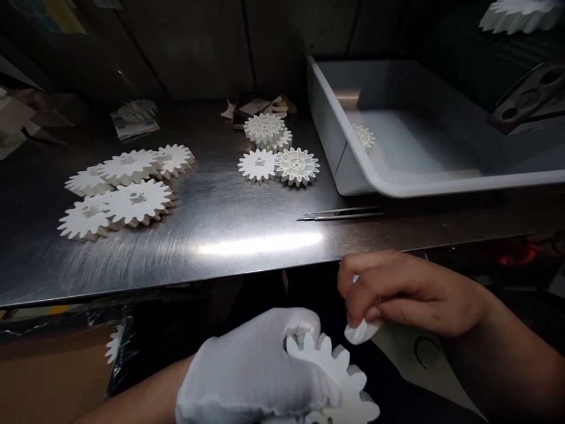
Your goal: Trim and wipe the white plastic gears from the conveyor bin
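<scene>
Below the steel table [176, 265], a gloved left hand [247, 365] grips a white gear [339, 377], keeping it close to the bare right hand [410, 288], whose fingers narrowly pinch a white pad [362, 331].

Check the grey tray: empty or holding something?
Not empty: a white gear lies inside the grey tray, near its left wall.

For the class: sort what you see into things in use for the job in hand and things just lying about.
In use: left hand in a white glove, holding a white gear; right hand pinching a white pad.

Lying about: steel tweezers, a grey tray, loose gears, paper scraps.
</scene>
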Demonstrator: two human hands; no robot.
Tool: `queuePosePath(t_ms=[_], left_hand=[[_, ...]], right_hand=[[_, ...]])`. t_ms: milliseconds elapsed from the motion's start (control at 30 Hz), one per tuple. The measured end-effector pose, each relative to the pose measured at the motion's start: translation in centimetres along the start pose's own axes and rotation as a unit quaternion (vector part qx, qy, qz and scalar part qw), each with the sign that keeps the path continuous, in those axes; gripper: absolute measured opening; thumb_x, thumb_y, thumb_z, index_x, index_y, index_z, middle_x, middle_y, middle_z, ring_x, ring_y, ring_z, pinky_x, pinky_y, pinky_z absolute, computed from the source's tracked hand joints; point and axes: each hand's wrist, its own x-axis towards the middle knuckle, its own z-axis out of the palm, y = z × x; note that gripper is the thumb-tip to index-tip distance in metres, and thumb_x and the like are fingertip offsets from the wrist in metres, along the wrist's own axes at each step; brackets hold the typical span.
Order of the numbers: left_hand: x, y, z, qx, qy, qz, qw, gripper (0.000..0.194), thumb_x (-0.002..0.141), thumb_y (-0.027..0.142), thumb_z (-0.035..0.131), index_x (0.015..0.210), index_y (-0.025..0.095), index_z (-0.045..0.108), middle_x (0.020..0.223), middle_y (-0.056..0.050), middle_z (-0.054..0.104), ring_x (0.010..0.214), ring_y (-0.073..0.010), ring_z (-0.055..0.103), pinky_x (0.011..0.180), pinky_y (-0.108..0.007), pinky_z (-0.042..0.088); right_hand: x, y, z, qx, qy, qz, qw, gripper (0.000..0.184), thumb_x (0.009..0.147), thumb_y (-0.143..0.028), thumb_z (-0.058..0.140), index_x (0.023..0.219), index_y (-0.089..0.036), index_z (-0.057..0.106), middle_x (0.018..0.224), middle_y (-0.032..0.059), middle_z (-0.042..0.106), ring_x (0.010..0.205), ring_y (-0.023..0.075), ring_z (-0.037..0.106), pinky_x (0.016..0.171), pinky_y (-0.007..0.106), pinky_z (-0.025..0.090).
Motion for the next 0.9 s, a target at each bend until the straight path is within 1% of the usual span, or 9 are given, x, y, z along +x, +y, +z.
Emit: queuePosePath(t_ms=[67, 133, 267, 400, 467, 567, 700, 800, 900], left_hand=[[0.6, -0.7, -0.1, -0.008, -0.016, 0.047, 0.999, 0.026, 0.075, 0.029, 0.068, 0.069, 0.018, 0.046, 0.065, 0.005, 0.039, 0.062, -0.0102, 0.035, 0.05, -0.023, 0.025], [0.9, -1.2, -0.2, -0.021, -0.026, 0.079, 0.996, 0.025, 0.076, 0.03, 0.068, 0.069, 0.018, 0.047, 0.066, 0.005, 0.04, 0.063, -0.0104, 0.036, 0.051, -0.023, 0.025], [0.2, -1.0, -0.4, -0.035, 0.018, 0.013, 0.999, 0.026, 0.072, 0.032, 0.07, 0.074, 0.019, 0.048, 0.071, 0.005, 0.043, 0.067, -0.0119, 0.038, 0.056, -0.023, 0.031], [-0.6, -1.3, -0.3, -0.088, 0.044, 0.038, 0.994, 0.027, 0.072, 0.034, 0.066, 0.075, 0.019, 0.044, 0.07, 0.005, 0.042, 0.066, -0.0112, 0.037, 0.056, -0.022, 0.033], [-0.5, -1.6, -0.2, -0.091, 0.044, 0.049, 0.994, 0.026, 0.071, 0.034, 0.066, 0.076, 0.019, 0.045, 0.07, 0.006, 0.042, 0.065, -0.0109, 0.037, 0.056, -0.022, 0.032], [-0.1, -2.1, 0.0, -0.09, 0.035, 0.032, 0.995, 0.03, 0.071, 0.039, 0.068, 0.079, 0.018, 0.048, 0.073, 0.004, 0.044, 0.067, -0.012, 0.039, 0.057, -0.023, 0.033], [-0.1, -2.4, 0.1, -0.094, 0.026, 0.047, 0.994, 0.031, 0.073, 0.041, 0.068, 0.079, 0.019, 0.047, 0.075, 0.003, 0.044, 0.068, -0.0125, 0.039, 0.057, -0.023, 0.032], [-0.5, -2.9, 0.3, -0.117, 0.068, 0.062, 0.989, 0.032, 0.073, 0.04, 0.069, 0.078, 0.018, 0.046, 0.073, 0.004, 0.045, 0.068, -0.0118, 0.04, 0.057, -0.022, 0.033], [-0.7, -3.5, 0.5, -0.186, 0.089, 0.094, 0.974, 0.028, 0.075, 0.034, 0.069, 0.078, 0.018, 0.046, 0.073, 0.005, 0.047, 0.065, -0.0101, 0.041, 0.058, -0.021, 0.036]], right_hand=[[0.3, -0.2, 0.1, 0.021, 0.041, -0.014, 0.999, 0.018, 0.096, -0.01, 0.054, 0.098, -0.011, 0.071, 0.09, 0.0085, 0.06, 0.08, 0.0146, 0.061, 0.074, 0.025, 0.05], [0.5, -0.4, 0.3, 0.03, 0.031, -0.025, 0.999, 0.018, 0.095, -0.009, 0.053, 0.096, -0.009, 0.071, 0.09, 0.0093, 0.061, 0.08, 0.0148, 0.061, 0.074, 0.025, 0.051], [-0.2, -0.4, 0.5, -0.035, -0.007, 0.018, 0.999, 0.019, 0.095, -0.007, 0.052, 0.097, -0.009, 0.071, 0.09, 0.0094, 0.062, 0.08, 0.0154, 0.061, 0.073, 0.026, 0.05], [-1.3, -0.4, 1.3, -0.012, 0.117, 0.017, 0.993, 0.02, 0.093, -0.005, 0.055, 0.104, -0.012, 0.07, 0.093, 0.0076, 0.061, 0.085, 0.0155, 0.062, 0.076, 0.026, 0.051], [-1.1, -0.2, 2.0, 0.026, 0.136, 0.001, 0.99, 0.018, 0.093, -0.005, 0.057, 0.102, -0.013, 0.071, 0.093, 0.0071, 0.061, 0.085, 0.015, 0.062, 0.076, 0.024, 0.051], [-0.1, 0.3, 2.3, 0.06, 0.072, -0.016, 0.995, 0.016, 0.094, -0.009, 0.056, 0.097, -0.011, 0.072, 0.09, 0.0075, 0.061, 0.08, 0.0138, 0.062, 0.072, 0.023, 0.051], [0.1, 1.3, 1.8, -0.019, -0.008, 0.022, 1.0, 0.019, 0.094, -0.008, 0.053, 0.094, -0.012, 0.072, 0.089, 0.0076, 0.061, 0.078, 0.0152, 0.061, 0.072, 0.027, 0.05], [-1.0, 1.6, 2.1, -0.034, 0.093, 0.045, 0.994, 0.018, 0.096, -0.009, 0.052, 0.1, -0.016, 0.069, 0.091, 0.006, 0.061, 0.083, 0.0168, 0.061, 0.075, 0.03, 0.049], [-2.0, 1.2, 3.5, 0.008, 0.214, 0.009, 0.977, 0.018, 0.096, -0.012, 0.058, 0.11, -0.021, 0.066, 0.098, 0.0048, 0.061, 0.092, 0.0188, 0.061, 0.082, 0.033, 0.049]])
